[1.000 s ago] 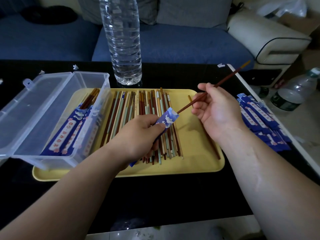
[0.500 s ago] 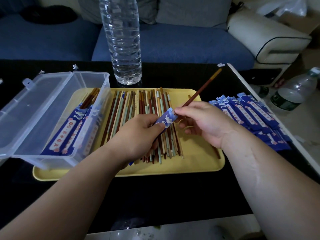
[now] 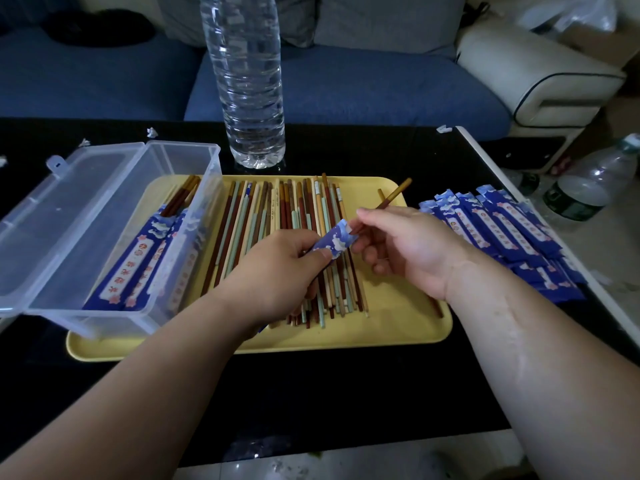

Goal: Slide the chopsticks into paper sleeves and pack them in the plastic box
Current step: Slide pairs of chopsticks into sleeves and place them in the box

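Note:
My left hand (image 3: 277,271) pinches a blue paper sleeve (image 3: 335,240) over the yellow tray (image 3: 398,327). My right hand (image 3: 405,247) grips a brown chopstick (image 3: 394,196) whose lower part is inside the sleeve's open mouth; only its upper end sticks out past my fingers. Several loose chopsticks (image 3: 298,216) in brown, green and cream lie across the tray. The clear plastic box (image 3: 114,188) stands open on the tray's left end, with sleeved chopsticks (image 3: 138,265) inside.
A stack of empty blue sleeves (image 3: 502,230) lies on the black table right of the tray. A tall water bottle (image 3: 249,81) stands behind the tray. The box lid (image 3: 38,216) hangs open to the left. Another bottle (image 3: 588,188) sits on the floor at right.
My right hand has moved left toward the sleeve and pushed the chopstick further in, so less of it shows. My left hand has kept its hold on the sleeve.

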